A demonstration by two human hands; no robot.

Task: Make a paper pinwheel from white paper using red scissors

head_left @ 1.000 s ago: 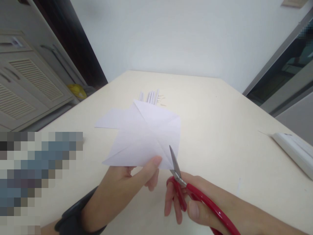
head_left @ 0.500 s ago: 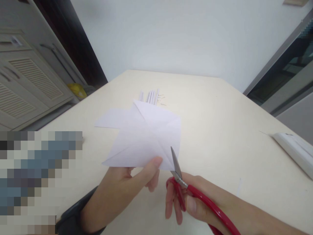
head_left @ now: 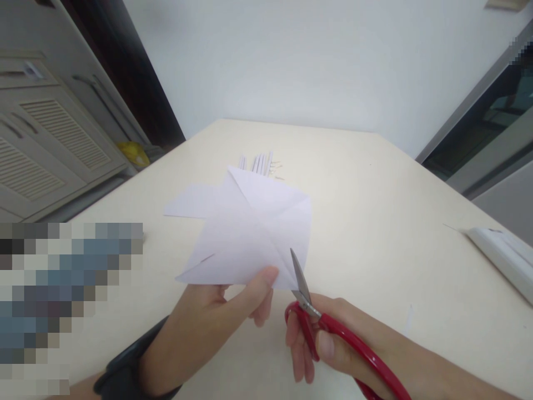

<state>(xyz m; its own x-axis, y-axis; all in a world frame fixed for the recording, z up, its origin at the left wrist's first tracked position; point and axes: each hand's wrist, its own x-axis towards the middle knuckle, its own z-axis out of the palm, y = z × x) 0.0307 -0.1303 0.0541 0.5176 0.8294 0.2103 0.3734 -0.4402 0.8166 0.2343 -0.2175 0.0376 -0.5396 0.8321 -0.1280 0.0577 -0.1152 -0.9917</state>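
My left hand (head_left: 216,316) pinches the near edge of a creased white paper square (head_left: 254,228), thumb on top, holding it just above the cream table (head_left: 375,222). A black band sits on that wrist. My right hand (head_left: 328,344) is closed round the red handles of a pair of scissors (head_left: 316,316). Their silver blades point up at the paper's near right corner, along a diagonal crease. A short cut shows at the paper's left corner.
A second white sheet (head_left: 187,203) lies flat behind the held paper. Several white rolled sticks and small pins (head_left: 260,165) lie further back. A white flat object (head_left: 502,255) rests at the table's right edge. Cabinets stand at left.
The paper has tilted up slightly and the scissors blades have edged a little along the corner crease. Both hands otherwise stay in place.
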